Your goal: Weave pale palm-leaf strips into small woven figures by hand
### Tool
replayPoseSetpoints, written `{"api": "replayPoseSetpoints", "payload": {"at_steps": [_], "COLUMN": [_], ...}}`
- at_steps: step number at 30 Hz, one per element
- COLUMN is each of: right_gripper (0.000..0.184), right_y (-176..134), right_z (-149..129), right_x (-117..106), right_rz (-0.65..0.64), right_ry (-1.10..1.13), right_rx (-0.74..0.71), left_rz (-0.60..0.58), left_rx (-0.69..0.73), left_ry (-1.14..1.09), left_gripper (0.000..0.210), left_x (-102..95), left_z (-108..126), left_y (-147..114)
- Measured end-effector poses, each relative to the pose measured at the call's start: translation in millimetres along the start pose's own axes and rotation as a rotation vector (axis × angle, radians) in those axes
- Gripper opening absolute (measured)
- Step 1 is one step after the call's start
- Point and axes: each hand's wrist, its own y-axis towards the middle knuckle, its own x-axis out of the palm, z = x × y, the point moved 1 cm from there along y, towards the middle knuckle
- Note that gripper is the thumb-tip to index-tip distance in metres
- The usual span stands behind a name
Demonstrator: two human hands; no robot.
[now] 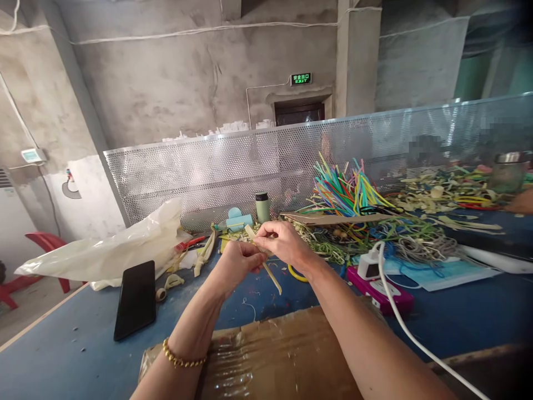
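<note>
Over the blue table (183, 311), both hands meet on a narrow, flat, cream-coloured strip (272, 279). My left hand (239, 264) has its thumb and fingers closed around the strip's middle; a gold bead bracelet (183, 362) circles that wrist. Just above and to the right, my right hand (283, 240) pinches the same strip, touching the left fingers. One end sticks up past the right fingertips, and the other slants down toward the table. The part between the fingers is mostly hidden. Below the forearms lies a sheet of brown cardboard (278, 355) with clear tape on it.
A black phone (135, 300) and a pale plastic bag (112, 250) lie at left. Behind the hands stands a green bottle (262, 208). Colourful cords (350, 189), tangled scraps, a magenta power strip (383, 291) and a white cable (400, 316) are at right. Perforated metal panels (233, 172) border the back.
</note>
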Motion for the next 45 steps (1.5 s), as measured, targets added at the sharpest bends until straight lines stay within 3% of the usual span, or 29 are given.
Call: {"api": "replayPoseSetpoints", "payload": {"at_steps": [4,8,11,14,23,25,28,30,33,36,41,45], "right_gripper": [0.016,0.031,0.020,0.011,0.010,0.008,0.012,0.022,0.028,0.036,0.030,0.032], "right_y": [-0.1,0.2,0.1,-0.1,1.0,0.4,-3.6,-6.6,-7.9,-6.9,-3.0,-2.4], "right_z": [-1.4,-2.6,-2.8,-3.2,-3.8,-7.1,-16.1,-19.6,-15.7,-7.6,-2.7,-4.7], "right_x": [-1.5,-6.4,-8.0,-7.7,-7.5,-7.6,-7.4,-3.1,11.2,25.5,31.1,29.3], "right_rz": [-0.038,-0.071,-0.076,-0.049,-0.056,0.075,0.415,0.498,0.273,0.082,0.039,0.072], "right_ry": [-0.007,-0.064,-0.062,-0.028,-0.134,-0.298,-0.554,-0.598,-0.474,-0.277,-0.028,-0.004], "right_rx": [-0.050,-0.077,-0.067,-0.042,-0.087,-0.160,-0.269,-0.277,-0.151,-0.004,0.153,0.172], "left_rz": [-0.007,0.096,0.164,0.145,0.023,0.101,0.289,0.385,0.441,0.427,0.324,0.325], "left_rx": [-0.013,0.016,0.030,0.015,-0.134,-0.147,-0.147,-0.131,-0.082,-0.028,0.032,0.065], "left_ry": [-0.075,-0.140,-0.171,-0.198,-0.384,-0.422,-0.517,-0.573,-0.596,-0.567,-0.552,-0.606], "left_gripper": [0.018,0.018,0.019,0.020,0.033,0.035,0.033,0.032,0.034,0.037,0.035,0.032], "left_x": [-1.9,-5.8,-8.5,-9.3,-9.3,-10.5,-14.4,-17.6,-21.0,-20.1,-11.1,-7.1], "left_z": [3.6,6.0,6.1,5.8,4.1,2.3,-1.6,-4.2,-7.3,-9.3,-7.8,-4.5], "left_y": [-0.9,0.8,1.8,1.5,0.0,2.2,7.0,10.2,13.1,13.9,12.7,11.1]}}
